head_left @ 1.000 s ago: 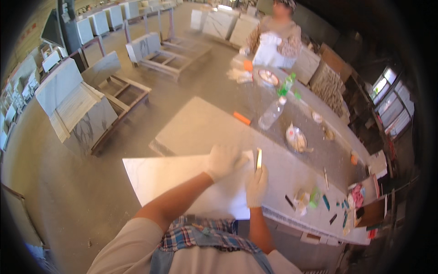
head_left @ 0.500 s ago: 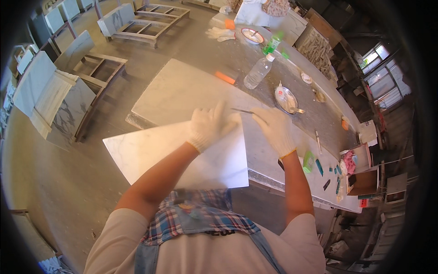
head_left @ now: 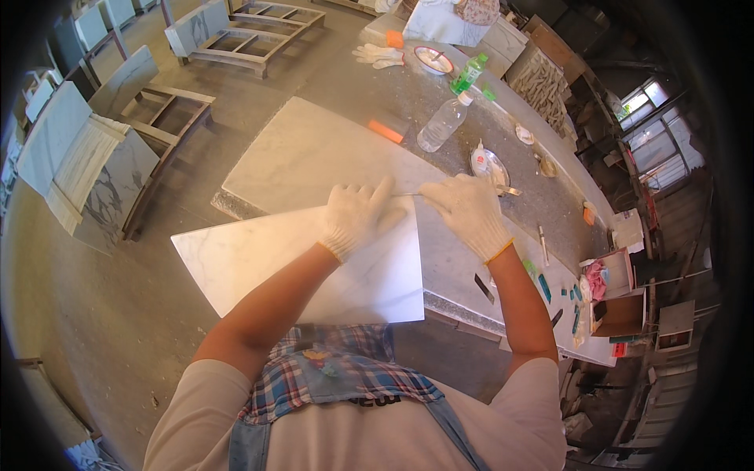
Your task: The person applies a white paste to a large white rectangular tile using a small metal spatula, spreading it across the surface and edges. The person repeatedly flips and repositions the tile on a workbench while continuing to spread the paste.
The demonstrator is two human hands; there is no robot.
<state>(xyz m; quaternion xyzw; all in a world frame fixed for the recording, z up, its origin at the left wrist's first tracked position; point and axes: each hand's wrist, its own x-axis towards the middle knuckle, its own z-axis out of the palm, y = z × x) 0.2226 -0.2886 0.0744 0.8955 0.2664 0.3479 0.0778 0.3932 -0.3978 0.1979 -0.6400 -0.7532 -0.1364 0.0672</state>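
My right hand [head_left: 467,210], in a white knit glove, pinches a thin, narrow metal blade [head_left: 407,194]. The blade points left, its tip close to the fingers of my left hand [head_left: 355,218]. That hand, gloved too, has its fingers bent and apart over the upper edge of a white marble slab [head_left: 290,263]; its thumb side is partly blurred. The polished slab lies tilted toward me, overlapping a larger pale slab [head_left: 302,153] on the worktable.
Beyond my hands stand a clear bottle [head_left: 444,123], a green bottle [head_left: 469,74] and a metal dish [head_left: 495,169] with a small white bottle. An orange block [head_left: 386,131] lies nearby. Another person's patterned sleeve [head_left: 477,11] shows far off. Wooden racks [head_left: 255,35] hold slabs at left.
My right hand has moved slightly left, bringing the blade closer to my left hand, and the blade now looks brighter. My right elbow has swung outward. The marble slab stays in place under my left hand.
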